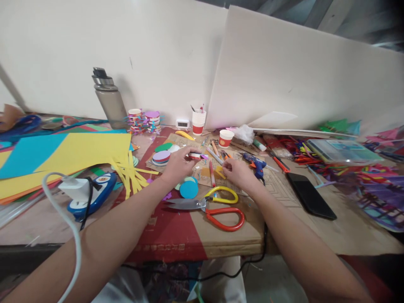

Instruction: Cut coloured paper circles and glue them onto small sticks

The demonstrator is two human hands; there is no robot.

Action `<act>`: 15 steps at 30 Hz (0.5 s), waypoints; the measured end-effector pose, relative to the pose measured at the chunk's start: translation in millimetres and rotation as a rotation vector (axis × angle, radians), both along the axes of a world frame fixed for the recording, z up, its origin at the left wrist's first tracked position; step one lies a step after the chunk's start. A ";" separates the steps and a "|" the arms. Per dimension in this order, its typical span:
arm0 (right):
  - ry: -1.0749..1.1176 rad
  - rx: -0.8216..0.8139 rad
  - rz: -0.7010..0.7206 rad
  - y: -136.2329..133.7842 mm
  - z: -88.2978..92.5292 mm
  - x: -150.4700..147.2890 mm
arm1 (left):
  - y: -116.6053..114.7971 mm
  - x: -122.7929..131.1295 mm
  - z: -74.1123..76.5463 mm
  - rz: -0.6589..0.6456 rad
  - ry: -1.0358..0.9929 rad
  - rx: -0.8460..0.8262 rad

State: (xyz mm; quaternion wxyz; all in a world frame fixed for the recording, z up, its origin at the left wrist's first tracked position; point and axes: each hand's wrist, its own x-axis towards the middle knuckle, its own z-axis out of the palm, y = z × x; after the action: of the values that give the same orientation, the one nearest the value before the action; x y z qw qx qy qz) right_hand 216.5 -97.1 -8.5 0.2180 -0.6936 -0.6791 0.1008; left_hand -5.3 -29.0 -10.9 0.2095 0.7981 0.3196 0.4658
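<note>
My left hand (180,166) is closed on a small red-and-white paper piece (196,156) with a purple tab at its right end. The fingers hide part of it. My right hand (237,171) has its fingers pinched together at the lower end of a thin pale strip (215,156); whether that strip is paper or a stick I cannot make out. Below and between the hands lie large scissors (205,204) with one yellow and one red handle, blades apart. Paper discs, one blue (189,189) and a purple-topped stack (161,157), lie beside my left hand.
A blue glue gun (259,166) and a black phone (311,195) lie to the right. Yellow paper strips (128,174), coloured sheets (85,151) and a power strip (94,193) are on the left. Paper cups (226,138) and a grey bottle (110,103) stand behind.
</note>
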 end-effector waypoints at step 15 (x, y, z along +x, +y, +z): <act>0.147 0.118 -0.042 0.5 4.6 0.1 | -4.1 0.4 3.7 -0.045 0.020 -0.092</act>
State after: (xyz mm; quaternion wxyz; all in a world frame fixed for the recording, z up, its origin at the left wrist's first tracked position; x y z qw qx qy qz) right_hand 216.6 -96.5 -3.9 0.3095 -0.6845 -0.6513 0.1067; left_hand -4.9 -33.1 -7.3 0.2531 0.7992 0.3248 0.4379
